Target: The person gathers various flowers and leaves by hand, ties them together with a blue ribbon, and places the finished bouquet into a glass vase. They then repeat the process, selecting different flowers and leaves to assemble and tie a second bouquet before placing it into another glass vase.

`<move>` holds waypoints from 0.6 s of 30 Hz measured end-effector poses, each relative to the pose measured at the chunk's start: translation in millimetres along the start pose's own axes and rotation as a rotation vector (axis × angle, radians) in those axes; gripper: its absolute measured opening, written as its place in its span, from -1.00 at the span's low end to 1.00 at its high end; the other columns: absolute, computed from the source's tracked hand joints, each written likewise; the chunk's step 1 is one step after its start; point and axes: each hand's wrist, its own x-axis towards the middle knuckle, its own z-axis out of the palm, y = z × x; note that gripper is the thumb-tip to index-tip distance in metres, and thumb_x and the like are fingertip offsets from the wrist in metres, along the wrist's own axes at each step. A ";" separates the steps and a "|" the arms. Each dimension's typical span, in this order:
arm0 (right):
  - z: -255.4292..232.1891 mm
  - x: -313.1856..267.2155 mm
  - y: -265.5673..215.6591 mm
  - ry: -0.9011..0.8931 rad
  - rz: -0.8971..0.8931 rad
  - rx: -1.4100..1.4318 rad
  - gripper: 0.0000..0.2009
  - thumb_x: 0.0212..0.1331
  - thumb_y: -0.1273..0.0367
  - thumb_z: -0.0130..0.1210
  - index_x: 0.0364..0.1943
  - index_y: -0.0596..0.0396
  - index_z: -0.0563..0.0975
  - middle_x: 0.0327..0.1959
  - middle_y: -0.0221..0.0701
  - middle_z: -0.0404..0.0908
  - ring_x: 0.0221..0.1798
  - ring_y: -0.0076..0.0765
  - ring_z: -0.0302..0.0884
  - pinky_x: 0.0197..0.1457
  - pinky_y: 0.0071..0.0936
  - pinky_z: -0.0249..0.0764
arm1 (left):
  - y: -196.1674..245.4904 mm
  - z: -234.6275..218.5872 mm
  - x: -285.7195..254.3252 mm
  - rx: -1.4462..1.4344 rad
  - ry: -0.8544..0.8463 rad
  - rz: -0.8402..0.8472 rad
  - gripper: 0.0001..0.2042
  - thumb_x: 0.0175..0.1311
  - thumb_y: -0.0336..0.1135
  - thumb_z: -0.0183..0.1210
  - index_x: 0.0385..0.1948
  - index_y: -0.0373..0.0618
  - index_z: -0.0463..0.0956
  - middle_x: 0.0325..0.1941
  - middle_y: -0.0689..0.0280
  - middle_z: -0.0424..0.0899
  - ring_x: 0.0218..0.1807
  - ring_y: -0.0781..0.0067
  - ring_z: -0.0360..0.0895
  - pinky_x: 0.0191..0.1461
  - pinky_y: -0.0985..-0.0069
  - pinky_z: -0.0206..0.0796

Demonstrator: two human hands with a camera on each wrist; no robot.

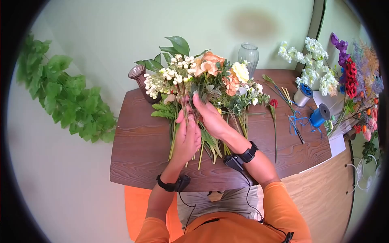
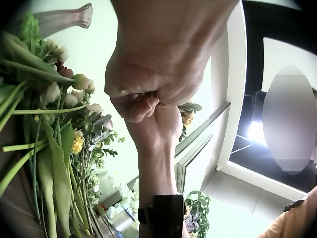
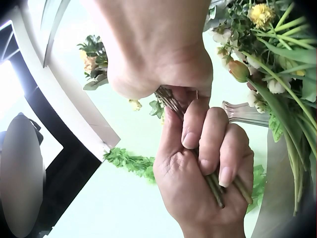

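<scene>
Pale green wall (image 1: 194, 20) beyond the brown table (image 1: 139, 141); your left hand (image 1: 187, 139) curls round flower stems (image 3: 215, 191), your right hand (image 1: 211, 118) clamped on them just above it

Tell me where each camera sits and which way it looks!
Head: on the person's head, facing forward and down at the table; both arms and the orange sleeves show.
Left wrist: on that wrist, looking along the left hand to the right hand and forearm.
Right wrist: on that wrist, looking along the right hand to the left hand's fingers, curled round stems.
Both wrist views share the two hands, some flowers and a glass vase.
</scene>
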 end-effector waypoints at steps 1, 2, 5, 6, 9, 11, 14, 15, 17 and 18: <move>1.7 -0.2 -1.0 0.026 -0.001 0.009 -0.35 0.55 -0.18 -0.36 0.18 0.18 0.38 -0.19 -0.17 0.68 -0.13 -0.36 0.62 0.05 -0.39 0.53 | 1.3 0.1 -0.6 0.014 0.020 -0.012 -0.64 0.69 -0.10 -0.27 0.30 -0.10 0.21 -0.53 0.48 0.23 -0.68 0.72 0.12 -0.66 0.68 0.07; 2.7 0.2 -0.7 0.052 -0.002 0.018 -0.35 0.55 -0.18 -0.36 0.16 0.18 0.38 -0.19 -0.14 0.68 -0.10 -0.33 0.64 0.06 -0.38 0.54 | 0.5 -0.5 -1.0 0.014 0.021 -0.014 -0.64 0.69 -0.10 -0.27 0.30 -0.10 0.21 -0.53 0.48 0.23 -0.68 0.72 0.12 -0.66 0.68 0.07; 0.5 4.7 4.0 0.140 -0.051 0.099 -0.25 0.54 -0.21 -0.37 0.25 0.34 0.26 -0.20 -0.12 0.71 -0.19 -0.34 0.69 -0.09 -0.46 0.58 | -4.4 -2.1 -4.1 0.118 0.042 0.020 -0.59 0.69 -0.11 -0.26 0.36 -0.15 0.20 -0.53 0.46 0.25 -0.66 0.72 0.14 -0.64 0.69 0.10; -1.2 5.5 3.5 0.140 -0.050 0.100 -0.25 0.54 -0.21 -0.37 0.25 0.34 0.26 -0.20 -0.12 0.71 -0.19 -0.34 0.69 -0.09 -0.46 0.58 | -8.5 -3.2 -5.8 0.175 0.063 0.042 -0.60 0.69 -0.12 -0.24 0.32 -0.18 0.23 -0.53 0.46 0.29 -0.65 0.72 0.17 -0.63 0.69 0.10; -3.2 1.2 -6.2 0.188 0.042 0.119 -0.21 0.51 -0.25 -0.45 0.00 0.28 0.51 -0.16 -0.15 0.70 -0.13 -0.21 0.74 0.00 -0.34 0.63 | -28.6 -13.4 -7.2 0.365 0.066 0.116 -0.63 0.68 -0.14 -0.22 0.27 -0.19 0.28 -0.53 0.46 0.33 -0.64 0.72 0.20 -0.58 0.69 0.10; -7.7 1.0 -3.0 0.175 0.033 0.076 -0.25 0.54 -0.21 -0.43 0.01 0.29 0.50 -0.18 -0.15 0.70 -0.14 -0.21 0.73 0.00 -0.34 0.63 | -22.7 -8.6 -8.1 0.498 0.047 0.168 -0.65 0.68 -0.16 -0.22 0.25 -0.18 0.30 -0.53 0.48 0.34 -0.63 0.72 0.22 -0.55 0.69 0.10; -5.9 1.6 -1.0 0.205 -0.004 0.106 -0.42 0.60 0.00 -0.34 0.02 0.29 0.50 -0.21 -0.19 0.69 -0.19 -0.22 0.72 -0.01 -0.32 0.63 | -10.5 3.7 -13.4 0.673 0.078 0.198 -0.72 0.62 -0.27 -0.13 0.05 -0.29 0.45 -0.52 0.12 0.48 -0.53 0.25 0.50 -0.40 0.30 0.27; -6.8 1.9 0.6 0.168 -0.023 0.114 -0.49 0.58 0.07 -0.30 0.01 0.29 0.51 -0.22 -0.19 0.68 -0.21 -0.22 0.71 -0.02 -0.31 0.63 | -9.7 4.4 -13.9 0.696 0.064 0.200 -0.74 0.62 -0.27 -0.12 0.04 -0.28 0.44 -0.52 0.11 0.50 -0.54 0.23 0.50 -0.41 0.30 0.26; -8.6 2.4 -1.5 0.091 -0.012 0.123 -0.60 0.51 0.18 -0.14 0.00 0.29 0.51 -0.20 -0.18 0.67 -0.19 -0.18 0.70 0.05 -0.27 0.61 | -16.6 2.2 -14.0 0.719 0.050 0.200 -0.75 0.61 -0.28 -0.12 0.02 -0.26 0.44 -0.52 0.10 0.51 -0.55 0.22 0.50 -0.42 0.30 0.25; -8.2 2.2 -2.0 0.092 -0.010 0.124 -0.60 0.51 0.18 -0.14 0.00 0.29 0.51 -0.20 -0.18 0.67 -0.19 -0.18 0.70 0.05 -0.27 0.61 | -29.0 -2.3 -13.4 0.606 0.047 0.189 -0.74 0.65 -0.24 -0.18 0.03 -0.22 0.38 -0.52 0.31 0.37 -0.58 0.47 0.33 -0.48 0.49 0.17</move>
